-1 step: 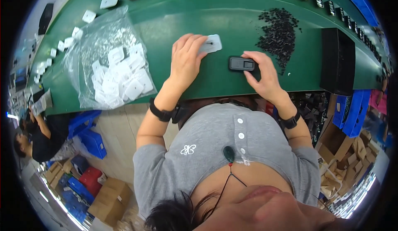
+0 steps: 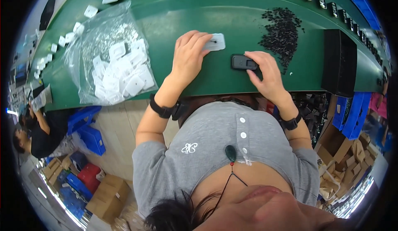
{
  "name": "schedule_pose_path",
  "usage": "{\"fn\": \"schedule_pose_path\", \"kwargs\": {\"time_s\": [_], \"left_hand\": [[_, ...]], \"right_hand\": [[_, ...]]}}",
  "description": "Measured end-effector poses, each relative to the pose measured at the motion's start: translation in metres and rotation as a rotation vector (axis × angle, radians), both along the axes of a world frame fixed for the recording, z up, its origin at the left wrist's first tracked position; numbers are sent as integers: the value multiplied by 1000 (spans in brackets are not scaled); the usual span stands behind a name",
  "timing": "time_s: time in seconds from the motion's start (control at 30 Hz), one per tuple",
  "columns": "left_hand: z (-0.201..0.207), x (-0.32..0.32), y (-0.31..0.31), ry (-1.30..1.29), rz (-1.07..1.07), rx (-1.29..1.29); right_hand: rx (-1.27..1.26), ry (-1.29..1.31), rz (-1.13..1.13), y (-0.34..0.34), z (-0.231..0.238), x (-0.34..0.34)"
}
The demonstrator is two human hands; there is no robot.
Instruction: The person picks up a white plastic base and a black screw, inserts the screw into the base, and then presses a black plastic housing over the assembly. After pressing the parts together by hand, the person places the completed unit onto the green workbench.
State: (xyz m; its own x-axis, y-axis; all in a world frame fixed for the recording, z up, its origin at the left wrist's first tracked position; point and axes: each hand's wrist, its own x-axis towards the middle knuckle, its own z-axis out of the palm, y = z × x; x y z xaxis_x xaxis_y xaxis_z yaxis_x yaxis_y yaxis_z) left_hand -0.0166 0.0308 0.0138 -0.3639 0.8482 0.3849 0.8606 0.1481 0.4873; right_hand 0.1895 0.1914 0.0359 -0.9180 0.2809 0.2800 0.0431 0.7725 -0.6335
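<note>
A flat white plate (image 2: 220, 42) lies near and left of a rounded black case (image 2: 241, 62).

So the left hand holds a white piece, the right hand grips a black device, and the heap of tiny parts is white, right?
The head view shows the heap of tiny parts is black, not white. The rest stands: left hand holding a white piece, right hand gripping a black device.

Plate (image 2: 219, 43) between bag (image 2: 112, 30) and device (image 2: 239, 62)
</note>
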Motion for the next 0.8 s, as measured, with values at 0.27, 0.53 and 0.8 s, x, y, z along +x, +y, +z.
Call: {"fn": "schedule_pose_path", "kwargs": {"time_s": [0.27,0.53,0.8], "left_hand": [[-7,-5,-14,-162,-22,118],[-14,-5,-30,-112,-29,83],[-15,-3,-33,66,-6,3]], "right_hand": [[-6,81,66,-4,13,-34],[61,65,170,-12,-5,-80],[195,145,149,-17,-22,-84]]}}
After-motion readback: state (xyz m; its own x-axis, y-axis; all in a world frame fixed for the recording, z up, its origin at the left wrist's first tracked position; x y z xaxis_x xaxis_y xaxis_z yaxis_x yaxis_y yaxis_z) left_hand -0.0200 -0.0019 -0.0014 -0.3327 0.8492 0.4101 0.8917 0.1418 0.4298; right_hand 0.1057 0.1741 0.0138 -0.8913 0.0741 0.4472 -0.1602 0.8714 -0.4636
